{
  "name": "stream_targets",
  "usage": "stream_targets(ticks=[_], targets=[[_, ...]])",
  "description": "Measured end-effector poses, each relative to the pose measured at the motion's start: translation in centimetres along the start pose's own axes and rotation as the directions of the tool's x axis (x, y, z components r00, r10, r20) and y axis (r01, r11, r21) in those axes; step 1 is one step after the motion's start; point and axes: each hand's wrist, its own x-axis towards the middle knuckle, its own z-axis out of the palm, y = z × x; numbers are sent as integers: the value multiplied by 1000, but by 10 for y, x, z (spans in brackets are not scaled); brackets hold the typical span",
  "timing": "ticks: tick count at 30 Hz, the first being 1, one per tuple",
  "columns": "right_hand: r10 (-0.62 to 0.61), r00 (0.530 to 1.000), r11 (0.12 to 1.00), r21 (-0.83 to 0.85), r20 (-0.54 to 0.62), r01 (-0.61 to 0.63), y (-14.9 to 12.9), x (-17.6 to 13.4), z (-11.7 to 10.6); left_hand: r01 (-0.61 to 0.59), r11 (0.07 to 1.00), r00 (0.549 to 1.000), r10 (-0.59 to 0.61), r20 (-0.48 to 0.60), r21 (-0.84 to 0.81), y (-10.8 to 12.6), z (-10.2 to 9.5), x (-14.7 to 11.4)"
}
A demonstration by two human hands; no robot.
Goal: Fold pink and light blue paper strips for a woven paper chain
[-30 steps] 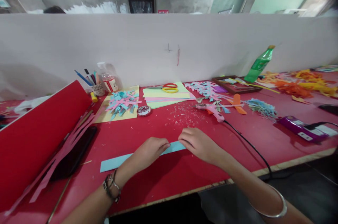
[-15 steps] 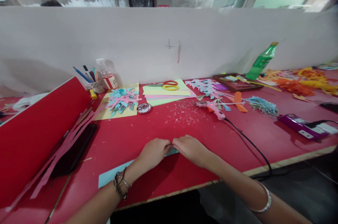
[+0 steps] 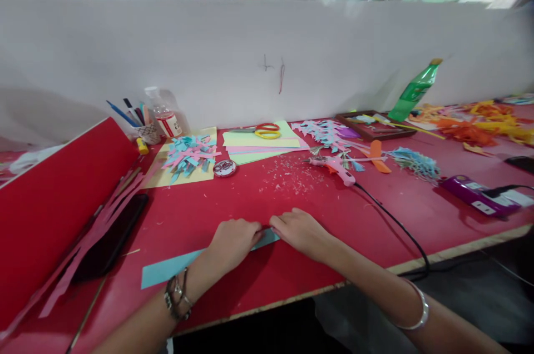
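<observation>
A long light-blue paper strip (image 3: 171,269) lies slantwise near the front of the red table. My left hand (image 3: 235,240) is closed on the strip a little short of its right end, its forearm crossing over the paper. Right beside it, my right hand (image 3: 298,232) pinches the strip's right end between thumb and fingers. A short piece of blue shows between the two hands. The fingertips are partly hidden behind the knuckles.
A pink glue gun (image 3: 340,169) with a black cord lies beyond my right hand. Further back are scissors (image 3: 267,130) on stacked paper (image 3: 267,148), a pile of cut strips (image 3: 189,156) and a round tin (image 3: 225,168). A phone (image 3: 112,243) lies at left, a purple power strip (image 3: 479,195) at right.
My left hand has slid slightly left along the strip, so more blue shows between the hands. The strip's left end sits further left; the view has tilted down a little.
</observation>
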Motion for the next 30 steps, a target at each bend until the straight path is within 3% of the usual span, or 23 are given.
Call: stream_targets(ticks=[5, 10, 14, 16, 18, 20, 22, 24, 30], targets=[[-4, 1000, 999, 36, 16, 3, 2, 1, -1, 34, 999, 999, -35, 14, 22, -9, 1, -13], [-21, 1000, 999, 46, -8, 22, 2, 1, -3, 33, 997, 999, -33, -8, 64, -3, 4, -19], [-22, 999, 999, 39, -25, 23, 3, 1, -6, 23, 997, 990, -12, -138, 80, -2, 12, -20], [-19, 1000, 999, 42, -24, 20, 3, 1, -6, -49, 994, 972, 69, -222, 95, -5, 14, -20], [-21, 1000, 998, 50, -20, 22, 3, 1, -5, -227, 964, 931, 256, -260, 137, -11, 15, -20], [-26, 1000, 998, 54, -13, 26, 3, 1, -5, -423, 888, 859, 456, -233, 179, -17, 14, -21], [-25, 1000, 998, 49, -9, 26, 4, 1, -4, -526, 829, 807, 557, -195, 189, -24, 13, -24], [-20, 1000, 999, 42, -6, 20, 4, 1, -4, -550, 817, 797, 576, -181, 176, -30, 14, -29], [6, 998, 1000, -4, -69, -6, 2, -1, -2, -505, 853, 829, 522, -199, 135, -37, 20, -38]])
